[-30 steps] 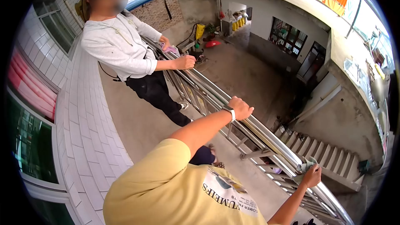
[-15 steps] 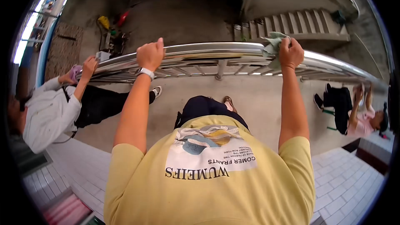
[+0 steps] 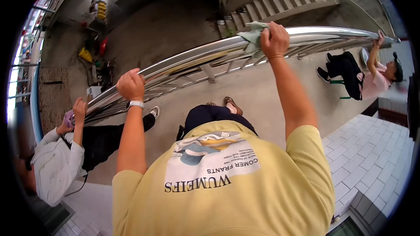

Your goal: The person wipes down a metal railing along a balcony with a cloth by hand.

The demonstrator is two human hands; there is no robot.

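Note:
A shiny metal railing (image 3: 210, 49) curves across the upper half of the view. My left hand (image 3: 131, 85), with a pale watch at the wrist, is closed over the top rail on the left. Right of centre, my right hand (image 3: 275, 41) grips a grey-green cloth (image 3: 253, 37) against the rail. The cloth drapes over the rail beside my fingers, on their left.
A person in a white hoodie (image 3: 57, 166) stands at the railing on the left with a purple cloth (image 3: 68, 118). Another person in pink (image 3: 375, 85) sits at the right, a hand on the rail. Concrete stairs (image 3: 280, 4) lie beyond the railing.
The view has swung from the left towards the right along the railing. My right hand still holds the cloth on the rail, and my left hand remains on the rail. The seated person shows more fully.

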